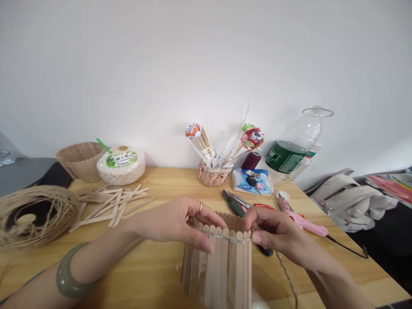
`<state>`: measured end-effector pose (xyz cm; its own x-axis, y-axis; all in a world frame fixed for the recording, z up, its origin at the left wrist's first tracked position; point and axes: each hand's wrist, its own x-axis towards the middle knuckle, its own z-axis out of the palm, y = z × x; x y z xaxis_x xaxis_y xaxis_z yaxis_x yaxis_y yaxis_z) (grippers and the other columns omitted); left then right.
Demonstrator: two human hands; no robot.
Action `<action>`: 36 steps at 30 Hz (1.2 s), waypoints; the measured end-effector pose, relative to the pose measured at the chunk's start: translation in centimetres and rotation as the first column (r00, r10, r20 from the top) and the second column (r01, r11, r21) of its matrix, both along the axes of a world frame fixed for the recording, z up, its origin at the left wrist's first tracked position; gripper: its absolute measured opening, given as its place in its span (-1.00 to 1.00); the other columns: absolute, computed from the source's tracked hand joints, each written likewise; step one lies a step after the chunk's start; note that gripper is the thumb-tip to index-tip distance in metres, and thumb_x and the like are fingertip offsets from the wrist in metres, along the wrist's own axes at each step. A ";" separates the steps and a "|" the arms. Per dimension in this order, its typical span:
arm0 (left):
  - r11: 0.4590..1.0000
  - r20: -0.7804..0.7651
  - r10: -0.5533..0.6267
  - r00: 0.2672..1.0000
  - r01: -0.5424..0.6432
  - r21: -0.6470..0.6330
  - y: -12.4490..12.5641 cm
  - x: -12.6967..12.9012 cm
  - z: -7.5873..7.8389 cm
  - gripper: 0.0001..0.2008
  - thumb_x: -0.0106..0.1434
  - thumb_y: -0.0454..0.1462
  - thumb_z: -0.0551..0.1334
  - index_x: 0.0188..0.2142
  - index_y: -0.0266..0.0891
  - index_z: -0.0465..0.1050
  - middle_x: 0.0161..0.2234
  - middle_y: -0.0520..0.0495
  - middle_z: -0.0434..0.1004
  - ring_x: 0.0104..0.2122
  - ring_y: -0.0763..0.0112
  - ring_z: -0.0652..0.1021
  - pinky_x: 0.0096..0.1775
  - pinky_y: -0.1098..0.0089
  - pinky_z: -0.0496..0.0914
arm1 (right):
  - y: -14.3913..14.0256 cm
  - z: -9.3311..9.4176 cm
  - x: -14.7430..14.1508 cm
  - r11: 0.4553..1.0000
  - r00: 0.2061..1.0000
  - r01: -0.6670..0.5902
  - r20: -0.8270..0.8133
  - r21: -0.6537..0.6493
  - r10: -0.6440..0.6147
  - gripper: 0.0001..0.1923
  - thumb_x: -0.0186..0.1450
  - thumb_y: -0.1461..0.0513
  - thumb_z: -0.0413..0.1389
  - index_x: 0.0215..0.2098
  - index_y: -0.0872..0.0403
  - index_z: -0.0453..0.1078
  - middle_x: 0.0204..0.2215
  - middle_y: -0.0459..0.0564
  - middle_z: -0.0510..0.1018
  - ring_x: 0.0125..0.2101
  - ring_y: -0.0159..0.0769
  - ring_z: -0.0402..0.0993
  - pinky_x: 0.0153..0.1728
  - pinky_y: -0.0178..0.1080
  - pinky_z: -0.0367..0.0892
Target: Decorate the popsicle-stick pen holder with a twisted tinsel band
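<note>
A container made of upright wooden craft sticks (pixel 222 270) stands at the table's front edge, its rounded stick ends forming the rim. A thin glittery cord (pixel 230 237) runs across the front just below that rim. My left hand (pixel 180 223) holds the rim's left part, fingers over the inside and thumb on the outer face. At the right corner, my right hand (pixel 273 229) pinches the cord against the rim between thumb and fingers. A twisted cord length (pixel 286 274) trails below my right hand; its link to the rim's cord is hidden.
Loose craft sticks (pixel 116 204) and a twine coil (pixel 38 216) lie left. Behind are a wrapped coconut (pixel 121 165), a brown pleated container (pixel 80 161) and a flower basket (pixel 215 175). Right are pliers (pixel 234 204), a pink glue gun (pixel 302 221) and a plastic bottle (pixel 289 154).
</note>
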<state>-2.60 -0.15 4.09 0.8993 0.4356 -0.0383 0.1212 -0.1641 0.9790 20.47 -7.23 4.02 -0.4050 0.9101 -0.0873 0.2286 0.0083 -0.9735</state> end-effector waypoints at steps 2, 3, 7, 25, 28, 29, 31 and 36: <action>0.999 0.007 0.006 1.000 -0.006 0.038 0.1 -0.1 0.2 -0.74 0.20 -0.15 0.15 -0.20 -0.19 0.50 -0.25 -0.03 0.57 -0.26 0.39 0.51 -0.22 0.44 0.36 | 0.1 -0.1 -0.1 1.000 1.000 -0.009 0.006 0.010 0.009 -0.68 0.16 0.01 0.13 -0.42 0.10 0.26 -0.62 -0.23 0.17 -0.62 -0.52 -0.02 -0.65 -0.40 -0.13; 0.997 0.003 0.017 1.000 -0.017 0.071 0.2 -0.1 0.2 -0.70 0.25 -0.14 0.07 -0.21 -0.21 0.50 -0.26 -0.04 0.57 -0.27 0.41 0.51 -0.22 0.44 0.36 | 0.1 -0.1 -0.3 1.000 1.000 -0.014 0.016 0.017 0.014 -0.69 0.16 0.02 0.13 -0.42 0.10 0.26 -0.61 -0.23 0.17 -0.62 -0.52 -0.02 -0.65 -0.40 -0.13; 0.970 -0.064 0.063 0.996 -0.046 0.237 -0.1 -0.1 0.5 -0.63 0.28 -0.11 0.01 -0.27 -0.25 0.52 -0.32 -0.05 0.55 -0.30 0.40 0.51 -0.27 0.46 0.35 | 0.1 -0.2 -0.8 0.997 0.994 -0.018 0.107 0.070 0.010 -0.76 0.21 0.07 0.11 -0.41 0.09 0.28 -0.60 -0.23 0.17 -0.63 -0.52 -0.03 -0.66 -0.40 -0.13; 0.759 0.048 0.093 0.994 -0.102 0.643 -1.7 0.0 0.9 -0.94 0.09 -0.31 0.30 -0.48 -0.12 0.53 -0.49 0.10 0.59 -0.10 0.33 0.45 0.15 0.02 -0.17 | -2.3 1.2 -2.5 0.774 0.837 -0.184 0.509 0.606 -0.200 -0.93 0.28 0.29 0.02 -0.38 0.04 0.28 -0.52 -0.13 0.44 -0.52 -0.44 0.36 -0.53 -0.40 0.23; 0.709 0.036 0.101 0.994 -0.097 0.699 -1.8 -0.1 1.0 -0.91 0.14 -0.32 0.25 -0.44 -0.10 0.51 -0.43 0.10 0.59 -0.04 0.29 0.40 0.14 -0.07 -0.30 | -2.5 0.8 -2.5 0.744 0.812 -0.195 0.530 0.639 -0.242 -0.92 0.29 0.31 -0.02 -0.35 0.04 0.27 -0.50 -0.11 0.45 -0.50 -0.42 0.37 -0.50 -0.38 0.25; 0.693 0.033 0.108 0.994 -0.100 0.714 -1.8 -0.2 1.0 -0.90 0.15 -0.34 0.23 -0.41 -0.10 0.50 -0.40 0.10 0.59 -0.02 0.27 0.38 0.13 -0.09 -0.31 | -2.5 0.6 -2.5 0.734 0.807 -0.195 0.532 0.650 -0.257 -0.92 0.30 0.31 -0.03 -0.34 0.04 0.26 -0.49 -0.10 0.45 -0.50 -0.42 0.37 -0.49 -0.38 0.26; 0.664 0.023 0.108 0.994 -0.089 0.742 -1.9 -0.3 0.9 -0.86 0.11 -0.38 0.24 -0.34 -0.12 0.48 -0.32 0.07 0.58 0.01 0.25 0.35 0.13 -0.08 -0.27 | -2.5 0.3 -2.6 0.708 0.799 -0.194 0.528 0.679 -0.287 -0.92 0.30 0.32 -0.04 -0.34 0.04 0.25 -0.49 -0.10 0.44 -0.50 -0.42 0.38 -0.50 -0.38 0.25; 0.617 -0.048 0.079 0.996 -0.011 0.787 -1.8 -0.5 0.9 -0.62 0.03 -0.18 0.32 -0.14 -0.18 0.37 -0.07 -0.12 0.46 0.09 0.12 0.23 0.12 -0.12 -0.25 | -2.3 0.1 -2.9 0.594 0.787 -0.174 0.474 0.785 -0.395 -0.91 0.29 0.34 -0.03 -0.35 0.04 0.25 -0.53 -0.12 0.44 -0.54 -0.44 0.37 -0.53 -0.40 0.25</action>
